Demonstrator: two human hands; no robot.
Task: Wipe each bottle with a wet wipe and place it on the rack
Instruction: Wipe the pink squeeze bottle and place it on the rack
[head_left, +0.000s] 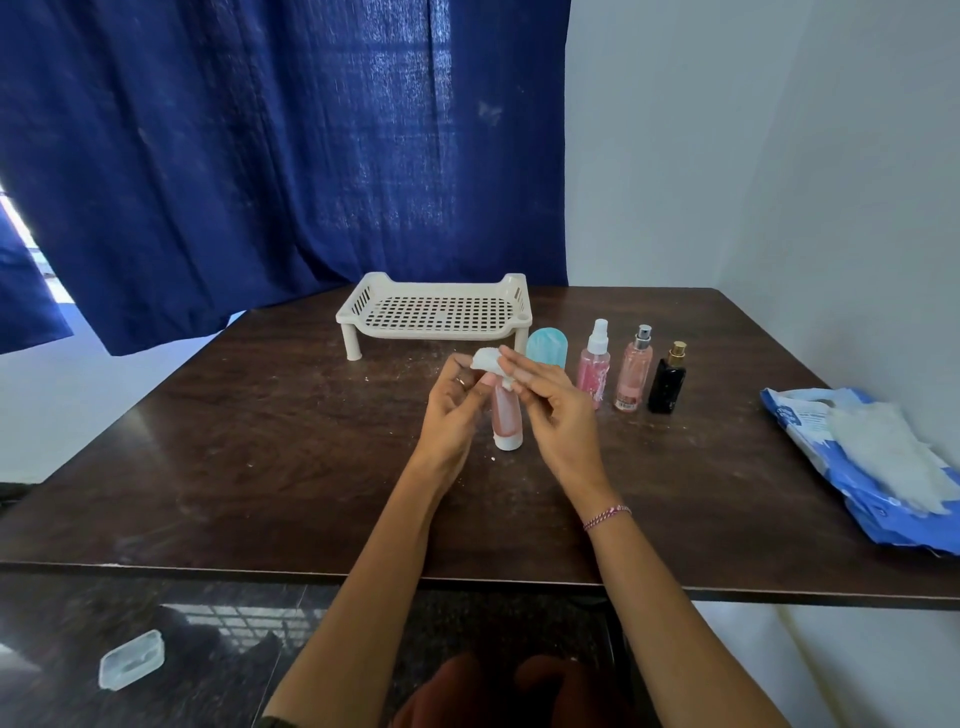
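Observation:
A pink tube bottle (506, 419) with a white cap stands cap-down on the dark table (260, 441). My left hand (451, 410) grips its upper part from the left. My right hand (550, 410) presses a white wet wipe (487, 359) against the top of the tube. Behind my hands stands the cream slotted rack (439, 310), with nothing on it. To the right of my hands stand a turquoise bottle (546, 347), a pink spray bottle (594, 366), a taller pink perfume bottle (634, 371) and a black perfume bottle (668, 382).
A blue wet-wipe pack (857, 467) with a wipe pulled out lies at the table's right edge. A blue curtain (260, 156) hangs behind the table. On the floor at lower left lies a clear plastic lid (131, 659). A white wall is on the right.

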